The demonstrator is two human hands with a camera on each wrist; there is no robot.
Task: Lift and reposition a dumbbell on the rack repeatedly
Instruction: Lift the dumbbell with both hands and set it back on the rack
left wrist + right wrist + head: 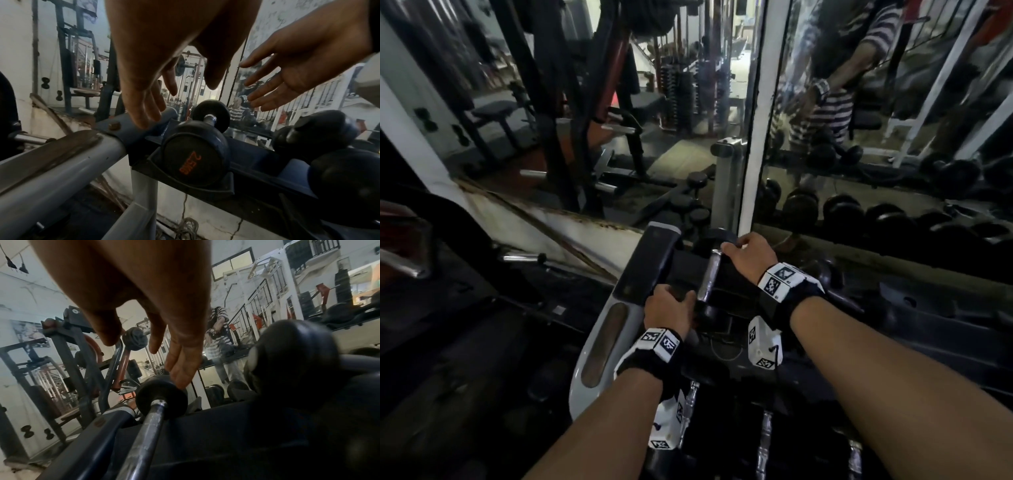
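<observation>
A small black dumbbell [708,277] with a chrome handle, marked 2.5 KG on its near head [193,155], lies in the black cradle [216,186] at the left end of the rack's top tier. My left hand [671,306] hovers over the near head and the rack's end bar, fingers [148,113] straight and holding nothing. My right hand [748,253] reaches over the far head [162,395]. Its fingers are extended, and its fingertips [180,381] touch or nearly touch that head. The handle [148,426] is bare between the hands.
The rack's grey side frame [599,342] runs down on the left. Larger black dumbbells [314,134] sit just right of this one, and more [765,442] lie on the tier below. A wall mirror [893,102] stands behind the rack. Gym machines [585,102] fill the back left.
</observation>
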